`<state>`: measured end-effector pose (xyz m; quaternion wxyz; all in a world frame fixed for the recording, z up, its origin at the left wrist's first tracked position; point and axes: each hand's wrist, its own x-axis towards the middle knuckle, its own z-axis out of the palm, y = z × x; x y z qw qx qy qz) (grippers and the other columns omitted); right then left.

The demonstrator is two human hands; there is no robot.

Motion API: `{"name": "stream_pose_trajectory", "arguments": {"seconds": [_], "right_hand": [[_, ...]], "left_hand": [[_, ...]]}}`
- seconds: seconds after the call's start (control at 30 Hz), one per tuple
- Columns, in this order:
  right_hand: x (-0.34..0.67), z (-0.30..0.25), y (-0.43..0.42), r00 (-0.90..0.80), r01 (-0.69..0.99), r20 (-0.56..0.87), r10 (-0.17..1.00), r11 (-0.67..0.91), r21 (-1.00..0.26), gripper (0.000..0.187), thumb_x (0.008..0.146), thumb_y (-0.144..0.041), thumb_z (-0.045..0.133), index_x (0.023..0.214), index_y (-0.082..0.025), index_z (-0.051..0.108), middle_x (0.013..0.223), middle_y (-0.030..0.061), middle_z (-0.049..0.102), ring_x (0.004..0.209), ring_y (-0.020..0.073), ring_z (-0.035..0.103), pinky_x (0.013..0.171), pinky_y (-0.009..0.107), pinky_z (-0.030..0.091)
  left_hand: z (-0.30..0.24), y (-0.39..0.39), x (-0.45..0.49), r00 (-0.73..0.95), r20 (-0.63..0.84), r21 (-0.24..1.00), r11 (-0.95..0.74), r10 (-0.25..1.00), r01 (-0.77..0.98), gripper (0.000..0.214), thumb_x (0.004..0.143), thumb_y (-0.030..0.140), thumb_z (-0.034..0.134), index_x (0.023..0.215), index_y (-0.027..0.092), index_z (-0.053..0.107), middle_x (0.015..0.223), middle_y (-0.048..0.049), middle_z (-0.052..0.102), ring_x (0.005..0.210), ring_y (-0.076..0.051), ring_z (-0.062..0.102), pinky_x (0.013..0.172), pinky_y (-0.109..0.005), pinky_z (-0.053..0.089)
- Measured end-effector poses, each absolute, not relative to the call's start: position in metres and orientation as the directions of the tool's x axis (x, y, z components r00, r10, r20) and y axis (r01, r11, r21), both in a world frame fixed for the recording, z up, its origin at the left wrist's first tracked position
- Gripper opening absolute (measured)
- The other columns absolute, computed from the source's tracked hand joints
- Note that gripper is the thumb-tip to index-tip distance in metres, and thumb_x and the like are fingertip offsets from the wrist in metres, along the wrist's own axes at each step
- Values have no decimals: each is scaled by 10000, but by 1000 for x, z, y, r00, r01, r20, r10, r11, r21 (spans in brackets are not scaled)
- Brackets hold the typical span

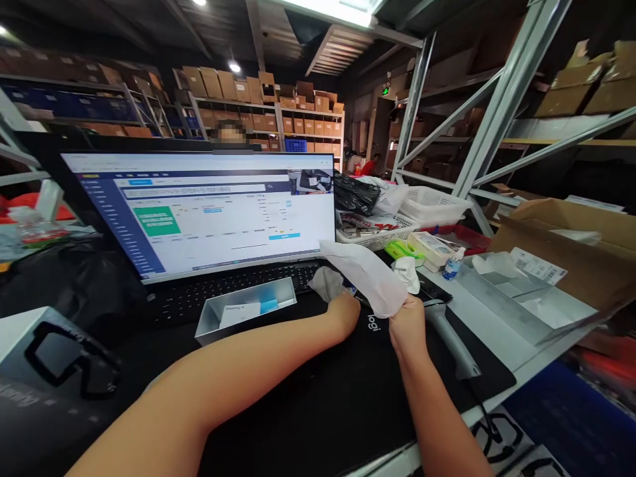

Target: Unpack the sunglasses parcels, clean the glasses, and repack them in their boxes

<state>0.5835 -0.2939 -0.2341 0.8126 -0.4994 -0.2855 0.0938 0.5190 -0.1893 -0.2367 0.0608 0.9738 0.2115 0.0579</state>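
My right hand (410,326) is closed on a translucent white bag (365,273), which rises up and to the left from it, with a crumpled white bit (408,272) at its top. My left hand (344,311) rests on the black desk mat (318,397), curled round a small grey cloth or pouch (326,283). Both hands are in front of the black keyboard (233,291) and the lit monitor (203,209). A shallow silver box (246,309) with a white card and a blue slip lies on the keyboard to the left.
A grey handheld scanner (450,338) lies right of my right hand, its cable running off the desk edge. White baskets (427,205), a small bottle (452,265), an open silver box (517,298) and a cardboard carton (571,245) stand at the right. A box with goggles printed on it (44,358) sits at left.
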Motion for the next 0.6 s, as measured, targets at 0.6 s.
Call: {"name": "stream_pose_trajectory", "arguments": {"seconds": [0.6], "right_hand": [[574, -237, -309, 809, 53, 350, 472, 534, -844, 551, 581, -341, 884, 1084, -147, 771, 892, 125, 800, 923, 333, 755, 748, 433, 643]], "left_hand": [[-143, -181, 303, 726, 457, 33, -825, 514, 564, 257, 968, 167, 472, 1104, 182, 689, 1179, -80, 658, 1022, -218, 658, 811, -340, 581]]}}
